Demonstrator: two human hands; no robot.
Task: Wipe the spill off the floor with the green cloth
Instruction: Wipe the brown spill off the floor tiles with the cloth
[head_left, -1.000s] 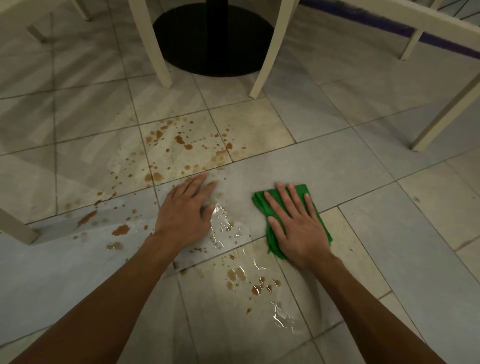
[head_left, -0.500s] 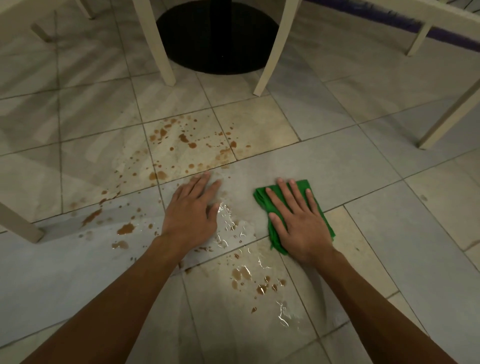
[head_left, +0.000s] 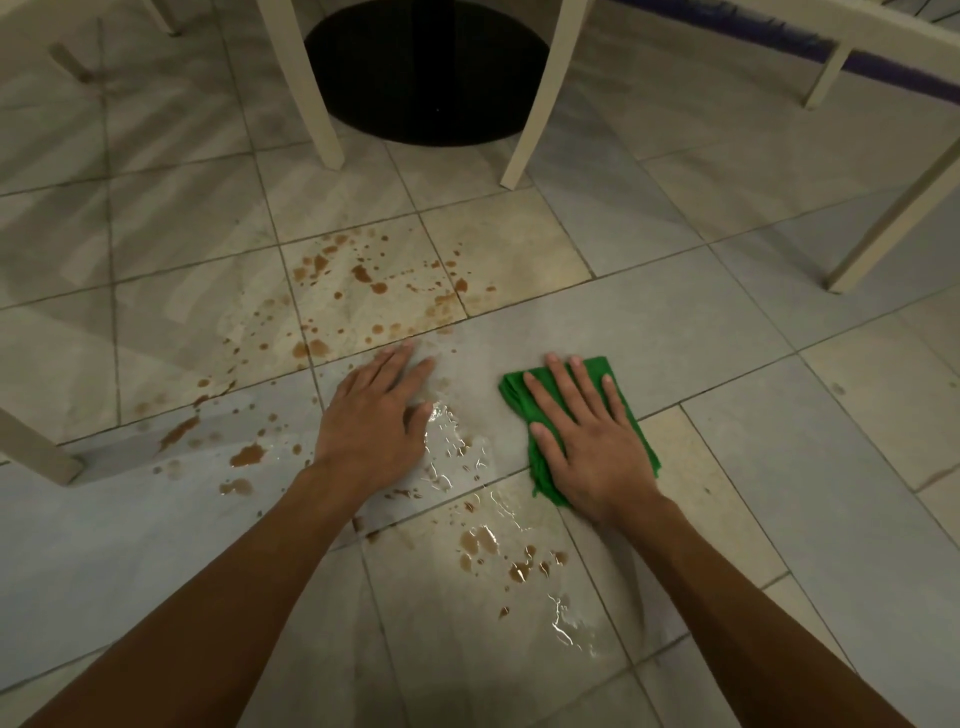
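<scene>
Beyond the spill (head_left: 363, 291) | 2 chair legs (head_left: 311, 93) | black table base (head_left: 426, 78)

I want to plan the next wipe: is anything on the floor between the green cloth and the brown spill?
Partly. The left hand rests flat on the floor between the green cloth, under the right hand, and the splashes to the left. The wet patch beside the cloth and the drops nearer the person lie open.
</scene>
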